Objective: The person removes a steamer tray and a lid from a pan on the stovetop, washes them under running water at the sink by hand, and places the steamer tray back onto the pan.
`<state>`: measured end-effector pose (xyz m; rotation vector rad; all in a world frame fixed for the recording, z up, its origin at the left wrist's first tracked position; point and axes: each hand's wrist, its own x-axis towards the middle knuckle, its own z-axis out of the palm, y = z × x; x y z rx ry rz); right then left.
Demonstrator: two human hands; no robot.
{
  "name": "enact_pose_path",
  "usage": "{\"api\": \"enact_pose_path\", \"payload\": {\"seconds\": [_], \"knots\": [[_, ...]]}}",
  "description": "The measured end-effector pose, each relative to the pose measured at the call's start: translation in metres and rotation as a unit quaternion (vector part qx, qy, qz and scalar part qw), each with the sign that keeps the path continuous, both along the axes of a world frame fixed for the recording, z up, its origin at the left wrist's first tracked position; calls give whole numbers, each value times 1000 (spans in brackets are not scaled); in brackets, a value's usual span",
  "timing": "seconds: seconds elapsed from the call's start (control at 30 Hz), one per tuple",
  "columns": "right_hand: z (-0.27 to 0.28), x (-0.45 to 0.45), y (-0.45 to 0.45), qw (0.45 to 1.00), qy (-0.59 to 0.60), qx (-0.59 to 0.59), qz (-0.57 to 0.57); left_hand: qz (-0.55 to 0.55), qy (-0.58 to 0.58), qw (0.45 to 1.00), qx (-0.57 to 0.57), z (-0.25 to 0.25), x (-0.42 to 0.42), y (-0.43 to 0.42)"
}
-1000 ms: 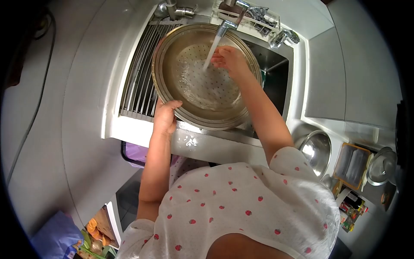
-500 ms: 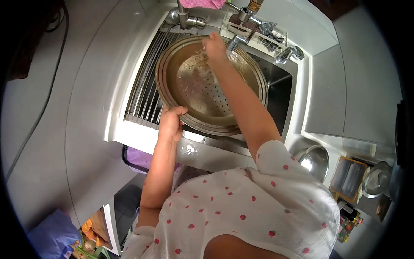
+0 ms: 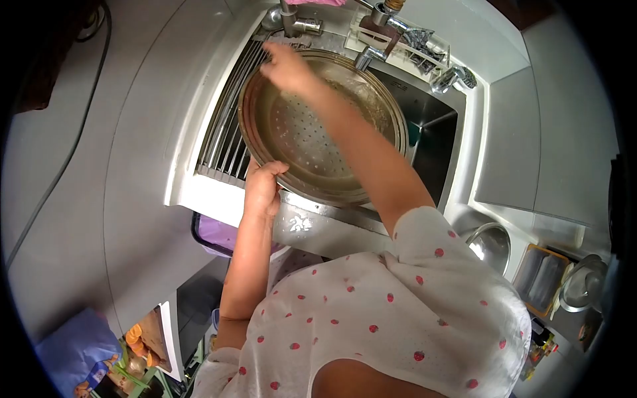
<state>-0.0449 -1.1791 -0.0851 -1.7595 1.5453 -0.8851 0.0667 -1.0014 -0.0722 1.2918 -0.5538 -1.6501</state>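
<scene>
A large round metal steamer tray (image 3: pixel 295 142) with a perforated bottom is tilted over the sink (image 3: pixel 434 146) and a drying rack. Its near-left rim is held in my left hand (image 3: pixel 263 189), thumb on the inside and the other fingers underneath. My right hand (image 3: pixel 288 68) reaches across the tray to its far-left rim. Motion blurs the fingers there, so I cannot make out whether they hold anything. Just past the far rim, the faucet spout (image 3: pixel 366 58) points down toward the tray.
A metal roll-up drying rack (image 3: pixel 222 149) covers the sink's left side. Behind the sink stands a white caddy (image 3: pixel 411 50) with scrubbers. At right are a metal bowl (image 3: pixel 491 245) and an orange-rimmed container (image 3: pixel 541 278). Water drops lie on the front ledge (image 3: pixel 298 224).
My right hand has moved left along the far side of the tray, from near the faucet to the far-left rim. My left hand keeps its grip.
</scene>
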Motion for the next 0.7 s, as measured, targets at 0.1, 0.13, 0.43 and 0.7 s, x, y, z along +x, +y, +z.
{"api": "enact_pose_path", "payload": {"seconds": [0.1,0.13,0.43,0.7], "knots": [[10,-3,73,985,-8,13,170,20,10,999,-23,5,-3,4],[6,-8,93,983,-10,-11,184,-3,-1,1000,-21,6,-1,4],[51,-78,221,958,-41,120,257,-84,-56,994,-49,24,-16,14],[69,-97,276,993,107,-10,-47,-195,-7,980,-27,36,-28,20]]}}
